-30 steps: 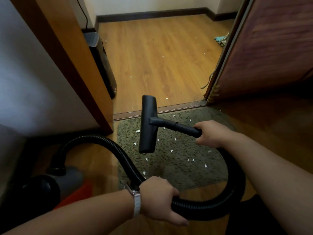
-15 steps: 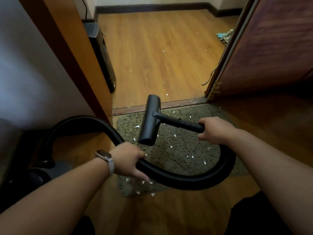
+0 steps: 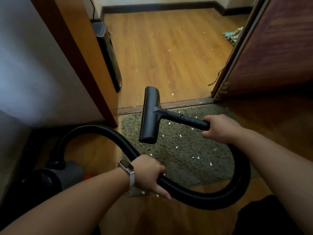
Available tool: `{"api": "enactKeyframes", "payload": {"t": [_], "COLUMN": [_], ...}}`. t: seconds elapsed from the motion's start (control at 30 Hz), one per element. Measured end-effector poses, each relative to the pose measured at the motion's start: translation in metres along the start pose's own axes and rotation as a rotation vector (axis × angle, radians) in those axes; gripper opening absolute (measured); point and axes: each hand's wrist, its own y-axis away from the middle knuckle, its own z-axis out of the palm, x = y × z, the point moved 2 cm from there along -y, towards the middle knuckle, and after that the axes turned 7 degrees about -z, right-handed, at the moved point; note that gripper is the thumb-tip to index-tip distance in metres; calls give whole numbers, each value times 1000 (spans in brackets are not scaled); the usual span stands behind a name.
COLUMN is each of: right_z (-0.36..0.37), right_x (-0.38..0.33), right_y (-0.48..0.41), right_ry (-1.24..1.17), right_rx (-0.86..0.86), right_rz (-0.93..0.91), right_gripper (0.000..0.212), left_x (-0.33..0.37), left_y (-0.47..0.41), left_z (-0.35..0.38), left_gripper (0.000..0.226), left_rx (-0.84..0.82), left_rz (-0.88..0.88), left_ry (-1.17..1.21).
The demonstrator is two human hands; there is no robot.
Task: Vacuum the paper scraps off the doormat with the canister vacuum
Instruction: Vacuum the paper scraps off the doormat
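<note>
1. Vacuum nozzle (image 3: 149, 116): I see its long axis running away from me, near end over the doormat (image 3: 186, 168), far end past the threshold (image 3: 186, 103).
2. Its wand (image 3: 191, 120) points right into my right hand (image 3: 220, 128), fingers wrapped round it.
3. My left hand (image 3: 149, 173) grips the ribbed hose (image 3: 211, 199), fingers curled round it at the mat's near edge.
4. Paper scraps (image 3: 198, 157) dot the mat.
5. The canister (image 3: 67, 173) sits on the floor at my left.

Left wrist: you are wearing a rectangular dark-faced watch (image 3: 126, 167) on a pale strap (image 3: 131, 180).
Clothing: you are wearing dark fabric (image 3: 271, 219).
</note>
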Motion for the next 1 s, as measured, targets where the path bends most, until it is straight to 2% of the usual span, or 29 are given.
{"api": "enactKeyframes", "payload": {"t": [0.07, 0.13, 0.2, 0.27, 0.33, 0.4, 0.47, 0.5, 0.57, 0.67, 0.77, 0.83, 0.93, 1.0], "right_z": [0, 0, 0, -2, -4, -4, -3, -2, -1, 3, 14, 23, 32, 36], "right_x": [0, 1, 1, -1, -2, -4, -6, -8, -12, -15, -24, -32, -40, -39], "right_y": [0, 1, 0, 0, -1, 0, 1, 2, 4, 9, 16, 18, 17, 19], "right_ry": [-5, -3, -15, -32, -17, 5, 12, 14, 6, -238, -550, -550, -422, -417], "right_rx": [0, -1, 5, 20, 39, 41, 39, 44, 80, 82, -83, -81, 10, 3], "right_rz": [-1, 5, 16, 32, 35, 20, -1, -9, -25, 5, 51, 50, 67, 99], "right_gripper": [22, 21, 21, 20, 21, 21, 22, 23, 25, 30, 36, 32, 29, 31], "left_x": [-9, -24, -35, -44, -53, -69, -82, -84, -81, -79, -73, -66, -60, -61], "left_y": [2, 3, 2, 1, 0, -5, -9, -12, -19, -29, -35, -38, -41, -42], "left_z": [-3, -15, -33, -51, -68, -76, -73, -70, -62, -58, -61, -59, -57, -55], "left_gripper": [79, 84, 82, 60, 38, 35, 67, 78, 78, 55, 43, 45, 41, 51], "left_rx": [-4, 124, 358, 675, 850, 784, 540, 448, 371, 431, 356, 292, 285, 292], "left_rz": [15, -9, -66, -164, -365, -620, -811, -827, -777, -741, -634, -593, -616, -648], "left_ry": [10, 41, 115, 187, 250, 410, 798, 1036, 1334, 1495, 1655, 1651, 1610, 1616]}}
